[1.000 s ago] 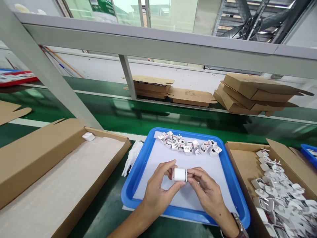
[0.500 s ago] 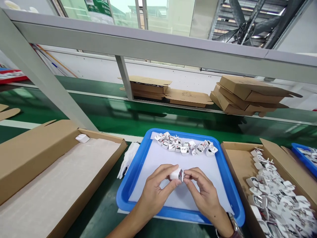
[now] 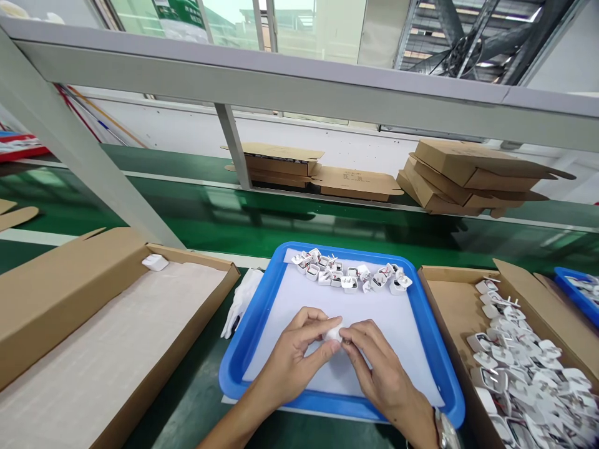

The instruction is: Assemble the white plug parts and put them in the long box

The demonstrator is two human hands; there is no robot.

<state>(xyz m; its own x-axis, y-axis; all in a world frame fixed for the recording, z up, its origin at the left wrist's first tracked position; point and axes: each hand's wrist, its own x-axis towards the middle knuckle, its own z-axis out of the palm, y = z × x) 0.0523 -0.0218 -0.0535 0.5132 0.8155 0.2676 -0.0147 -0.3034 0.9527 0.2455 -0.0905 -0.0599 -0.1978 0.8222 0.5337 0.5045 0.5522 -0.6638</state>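
One white block [image 3: 155,262] sits in a paper-lined box [image 3: 178,349]; a white glove [image 3: 242,300] lies beside a blue tray [image 3: 255,312]. Above the tray, the left hand [image 3: 294,352] pinches a small white case [image 3: 333,333] while the right hand [image 3: 386,371] pinches its right end. Farther right, a carton [image 3: 448,299] holds many white pieces [image 3: 528,374].
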